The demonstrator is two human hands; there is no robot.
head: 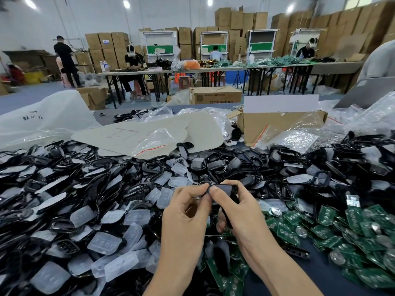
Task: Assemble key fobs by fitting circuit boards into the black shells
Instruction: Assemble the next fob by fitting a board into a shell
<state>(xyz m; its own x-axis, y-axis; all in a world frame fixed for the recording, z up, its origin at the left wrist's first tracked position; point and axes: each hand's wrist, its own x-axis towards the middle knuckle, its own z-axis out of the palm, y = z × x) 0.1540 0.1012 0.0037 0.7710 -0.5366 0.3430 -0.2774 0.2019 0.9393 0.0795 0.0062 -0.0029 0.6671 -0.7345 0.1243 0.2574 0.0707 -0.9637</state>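
Both hands meet over the middle of the table on one black key fob shell (225, 190). My left hand (186, 212) pinches its left end between thumb and fingertips. My right hand (237, 210) grips the shell from the right, thumb on top and fingers curled underneath. Whether a board sits inside the shell is hidden by my fingers. Green circuit boards (333, 227) lie heaped to the right. Loose black shells (102, 180) and translucent button pads (102, 242) cover the left and centre.
A cardboard sheet (147, 135) with red marks and a small plastic bag lies behind the pile. An open cardboard box (277, 122) stands at back right among clear bags. A large white bag (42, 118) sits at back left. Other people work at far tables.
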